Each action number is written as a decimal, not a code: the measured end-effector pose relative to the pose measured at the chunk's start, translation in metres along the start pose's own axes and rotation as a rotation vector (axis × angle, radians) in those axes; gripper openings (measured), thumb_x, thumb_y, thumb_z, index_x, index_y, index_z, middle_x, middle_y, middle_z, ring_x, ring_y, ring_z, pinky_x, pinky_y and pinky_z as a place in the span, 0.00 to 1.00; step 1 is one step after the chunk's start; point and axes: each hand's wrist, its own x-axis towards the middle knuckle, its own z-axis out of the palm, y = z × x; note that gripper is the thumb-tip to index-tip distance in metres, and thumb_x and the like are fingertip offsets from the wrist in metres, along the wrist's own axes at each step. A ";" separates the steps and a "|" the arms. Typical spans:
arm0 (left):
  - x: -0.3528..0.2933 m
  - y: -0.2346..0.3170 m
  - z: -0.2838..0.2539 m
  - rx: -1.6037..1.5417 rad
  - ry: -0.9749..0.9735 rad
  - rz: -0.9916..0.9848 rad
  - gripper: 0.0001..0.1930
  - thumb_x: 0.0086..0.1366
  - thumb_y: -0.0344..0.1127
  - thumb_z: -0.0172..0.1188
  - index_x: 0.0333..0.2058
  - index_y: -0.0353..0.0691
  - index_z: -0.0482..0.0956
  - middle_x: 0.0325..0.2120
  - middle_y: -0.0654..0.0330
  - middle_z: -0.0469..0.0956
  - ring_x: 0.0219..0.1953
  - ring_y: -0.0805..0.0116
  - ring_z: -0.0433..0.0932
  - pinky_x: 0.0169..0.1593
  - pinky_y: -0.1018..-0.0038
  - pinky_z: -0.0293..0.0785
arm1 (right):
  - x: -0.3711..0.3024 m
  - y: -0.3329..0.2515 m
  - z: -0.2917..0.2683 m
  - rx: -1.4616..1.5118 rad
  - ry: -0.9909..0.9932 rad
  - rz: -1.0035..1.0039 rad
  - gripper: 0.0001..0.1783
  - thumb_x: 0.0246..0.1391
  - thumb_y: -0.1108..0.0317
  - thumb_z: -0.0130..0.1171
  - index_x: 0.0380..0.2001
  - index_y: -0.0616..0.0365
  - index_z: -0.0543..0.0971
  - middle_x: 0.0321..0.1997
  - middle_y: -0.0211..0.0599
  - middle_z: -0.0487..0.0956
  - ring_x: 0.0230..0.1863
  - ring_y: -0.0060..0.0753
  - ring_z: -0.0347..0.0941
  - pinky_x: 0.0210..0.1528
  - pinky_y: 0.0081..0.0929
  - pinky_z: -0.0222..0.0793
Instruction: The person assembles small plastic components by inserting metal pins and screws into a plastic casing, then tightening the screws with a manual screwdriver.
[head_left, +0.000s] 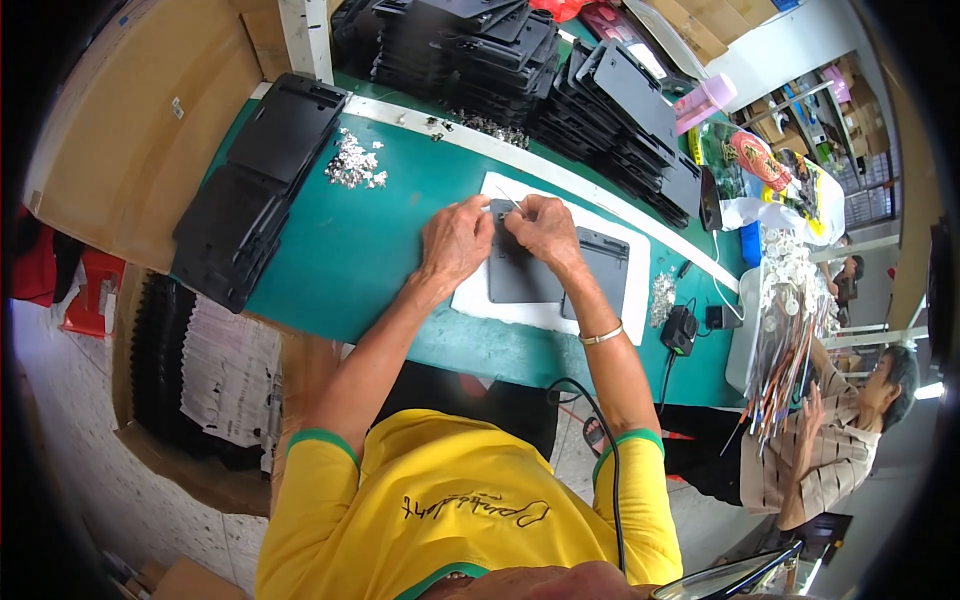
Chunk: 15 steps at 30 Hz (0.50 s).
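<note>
On a white foam pad (pixel 467 302) lie two dark grey plastic panels: the left panel (pixel 522 278) is between my hands, and the right panel (pixel 612 262) is partly covered by my right forearm. My left hand (pixel 458 238) rests at the left panel's upper left corner, fingers curled and pressed together; what they hold, if anything, is hidden. Over that panel's upper edge, my right hand (pixel 545 230) pinches a thin, light-coloured pointed tool (pixel 509 194) whose kind I cannot make out. A pile of small shiny metal parts (pixel 355 162) lies to the left.
Stacks of black plastic panels (pixel 625 110) stand behind a white rail (pixel 440 122); another stack (pixel 262 180) lies at left. To the right are small clear parts (pixel 663 298), a black adapter (pixel 680 330) and a white bin (pixel 745 345) of wires. A co-worker (pixel 820 430) sits beyond.
</note>
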 end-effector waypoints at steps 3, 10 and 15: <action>0.001 0.006 -0.003 -0.037 -0.064 -0.068 0.11 0.59 0.32 0.55 0.40 0.36 0.79 0.27 0.44 0.79 0.31 0.46 0.79 0.35 0.57 0.74 | 0.000 0.000 0.000 -0.016 0.005 -0.001 0.10 0.41 0.64 0.59 0.20 0.61 0.80 0.19 0.42 0.79 0.24 0.37 0.77 0.32 0.32 0.72; 0.000 0.000 0.002 -0.013 -0.008 -0.002 0.11 0.59 0.31 0.57 0.40 0.35 0.78 0.24 0.50 0.79 0.26 0.50 0.79 0.31 0.60 0.73 | 0.004 -0.003 0.000 -0.093 -0.007 -0.049 0.11 0.41 0.63 0.59 0.19 0.61 0.79 0.19 0.44 0.79 0.23 0.38 0.77 0.31 0.34 0.72; 0.000 0.000 0.002 -0.028 -0.044 -0.043 0.11 0.59 0.31 0.56 0.40 0.35 0.78 0.25 0.49 0.80 0.28 0.49 0.79 0.32 0.59 0.73 | 0.005 -0.009 0.001 -0.127 -0.007 -0.090 0.12 0.41 0.65 0.59 0.16 0.64 0.75 0.15 0.39 0.73 0.20 0.29 0.69 0.26 0.30 0.66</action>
